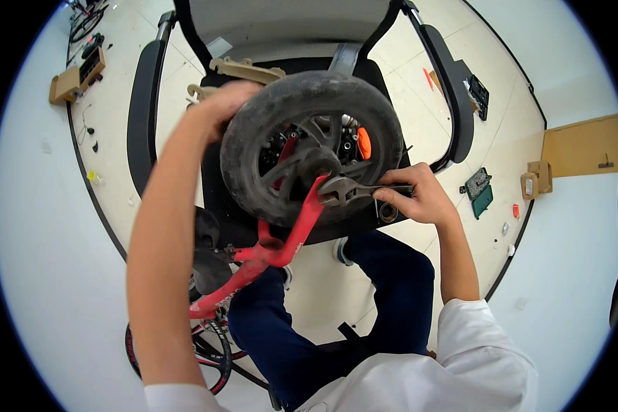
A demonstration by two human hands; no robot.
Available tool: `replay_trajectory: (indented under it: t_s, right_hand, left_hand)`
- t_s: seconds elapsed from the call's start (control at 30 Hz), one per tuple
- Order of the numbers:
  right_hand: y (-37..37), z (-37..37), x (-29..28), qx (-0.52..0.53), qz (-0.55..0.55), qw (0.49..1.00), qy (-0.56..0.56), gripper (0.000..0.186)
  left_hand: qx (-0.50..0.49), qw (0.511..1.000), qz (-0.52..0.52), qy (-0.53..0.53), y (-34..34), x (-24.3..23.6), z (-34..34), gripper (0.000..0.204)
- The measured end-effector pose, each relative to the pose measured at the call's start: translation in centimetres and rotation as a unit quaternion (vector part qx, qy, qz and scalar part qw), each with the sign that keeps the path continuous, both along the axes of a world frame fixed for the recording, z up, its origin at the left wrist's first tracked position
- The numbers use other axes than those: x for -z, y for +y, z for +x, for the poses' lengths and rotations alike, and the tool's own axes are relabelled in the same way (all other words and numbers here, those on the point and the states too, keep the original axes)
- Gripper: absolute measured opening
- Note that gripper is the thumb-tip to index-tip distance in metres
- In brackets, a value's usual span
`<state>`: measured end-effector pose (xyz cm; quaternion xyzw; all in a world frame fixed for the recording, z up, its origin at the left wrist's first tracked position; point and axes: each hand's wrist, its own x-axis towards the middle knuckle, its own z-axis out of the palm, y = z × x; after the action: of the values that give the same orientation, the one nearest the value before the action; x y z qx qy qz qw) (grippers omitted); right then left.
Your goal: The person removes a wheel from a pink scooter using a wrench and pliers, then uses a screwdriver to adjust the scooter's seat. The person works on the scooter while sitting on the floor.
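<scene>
A small black wheel (244, 147) with a thick tyre and cast spokes rests over the seat of an office chair. A red bike frame (237, 280) runs from its hub down to the lower left. My right hand (419, 193) is closed around the handle of an adjustable wrench (342, 191), whose jaws sit at the red fork end beside the hub. My left hand (228, 103) lies against the far left side of the tyre; its fingers are mostly hidden behind the wheel. Through the spokes show an orange piece (364, 143) and dark metal parts.
The black chair (146, 117) has armrests on both sides. Beige brackets (247, 70) lie at the back of its seat. A green tool case (478, 189) and cardboard boxes (539, 180) are on the floor at right. An open box (77, 77) stands far left; another bike wheel (220, 353) is below.
</scene>
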<state>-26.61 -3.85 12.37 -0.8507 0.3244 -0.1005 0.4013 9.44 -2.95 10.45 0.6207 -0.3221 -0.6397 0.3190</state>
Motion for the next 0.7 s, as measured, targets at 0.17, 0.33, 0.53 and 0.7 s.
replay_trajectory:
  t_s: [0.17,0.33,0.53,0.7]
  right_hand:
    - [-0.1,-1.8,1.5,0.012,0.021,0.999,-0.023,0.026]
    - [1.5,-2.6,2.0,0.029,0.019,0.999,-0.033,0.026]
    - [4.6,-4.2,4.1,0.118,-0.005,0.989,-0.088,0.025]
    - [6.6,-4.9,5.6,0.146,-0.05,0.979,-0.131,0.022]
  left_hand:
    - [0.046,0.997,0.057,0.027,-1.0,4.1,-2.7,0.032]
    - [0.095,0.995,0.034,0.021,0.4,3.6,-3.8,0.03]
    - [0.17,0.985,0.008,-0.024,2.2,2.6,-6.0,0.029]
    - [0.215,0.975,-0.009,-0.061,1.6,1.4,-6.1,0.029]
